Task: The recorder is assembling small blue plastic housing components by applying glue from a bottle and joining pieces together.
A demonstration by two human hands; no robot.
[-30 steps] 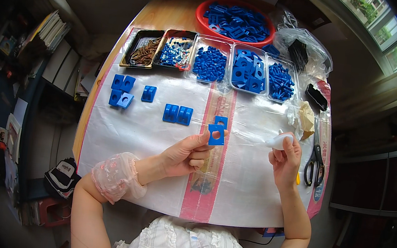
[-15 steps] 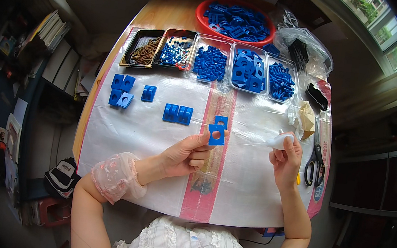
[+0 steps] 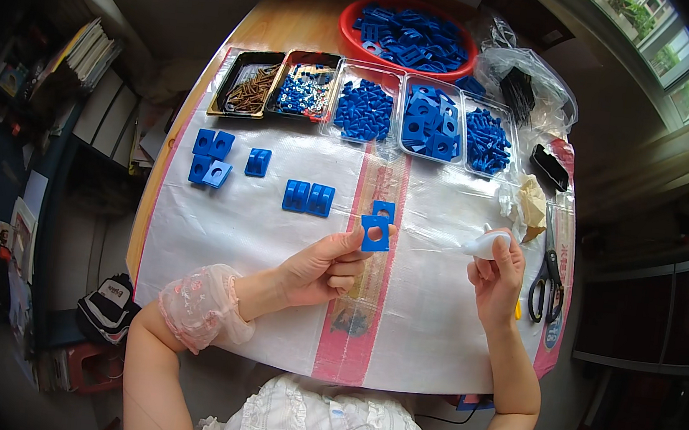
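Note:
My left hand pinches a blue square plate with a round hole, holding it up over the middle of the table. Just beyond it lies another blue plate, partly hidden. In my right hand is a small white squeeze bottle, tilted so its thin nozzle points left toward the plate. Bottle and plate are apart. To the left on the sheet rest ribbed blue pieces, a single ribbed blue piece and a cluster of holed blue plates.
Along the back stand trays of screws, small metal and blue bits, and blue parts. Behind them is a red basin of blue pieces. Black scissors, crumpled paper and a black box lie right.

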